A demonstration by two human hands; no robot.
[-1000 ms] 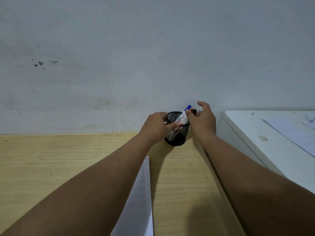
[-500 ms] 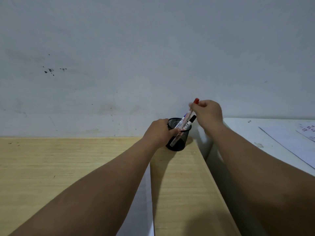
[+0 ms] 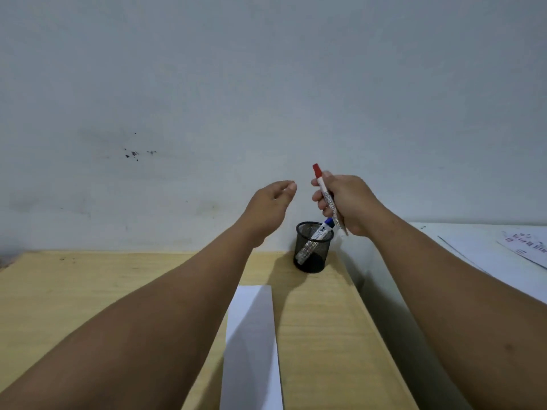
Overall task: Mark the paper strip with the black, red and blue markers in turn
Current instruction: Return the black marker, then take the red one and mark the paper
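Note:
My right hand (image 3: 349, 202) grips the red marker (image 3: 325, 193) upright above the black mesh pen cup (image 3: 313, 253), its red cap pointing up. The blue marker (image 3: 318, 236) leans inside the cup. My left hand (image 3: 270, 207) hovers in the air just left of the red marker, fingers loosely curled and holding nothing. The white paper strip (image 3: 251, 347) lies on the wooden desk (image 3: 88, 291) in front of the cup, running toward me between my forearms. I cannot see the black marker.
A grey wall (image 3: 266, 84) rises right behind the desk. A white table (image 3: 473, 261) with printed sheets (image 3: 527, 247) stands to the right, past a narrow gap along the desk's right edge.
My right hand has lifted the red marker clear of the cup. My left hand has let go of the cup and risen beside the marker.

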